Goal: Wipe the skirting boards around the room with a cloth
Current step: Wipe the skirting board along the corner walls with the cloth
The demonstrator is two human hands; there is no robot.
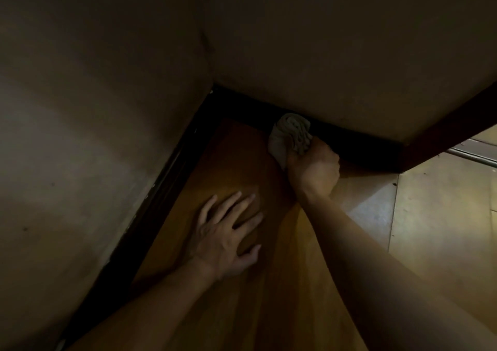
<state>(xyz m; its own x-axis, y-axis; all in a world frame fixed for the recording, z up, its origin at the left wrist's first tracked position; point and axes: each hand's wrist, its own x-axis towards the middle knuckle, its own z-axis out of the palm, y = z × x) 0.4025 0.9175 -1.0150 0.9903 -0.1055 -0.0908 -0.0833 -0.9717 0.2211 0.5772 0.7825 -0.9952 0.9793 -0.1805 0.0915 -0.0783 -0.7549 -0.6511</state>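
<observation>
A dark skirting board [357, 146] runs along the foot of the far wall and meets a second dark board [161, 189] on the left wall at a dim corner. My right hand [313, 169] grips a bunched pale cloth [289, 135] and holds it against the far board, a little right of the corner. My left hand [228, 236] lies flat on the wooden floor [236, 162] with its fingers spread, holding nothing.
Plain walls close in on the left [80, 135] and ahead [322, 68]. At the right the far wall ends at an outer corner [400, 157], past which the floor is brightly lit [435, 216] and a metal threshold strip [473, 157] shows.
</observation>
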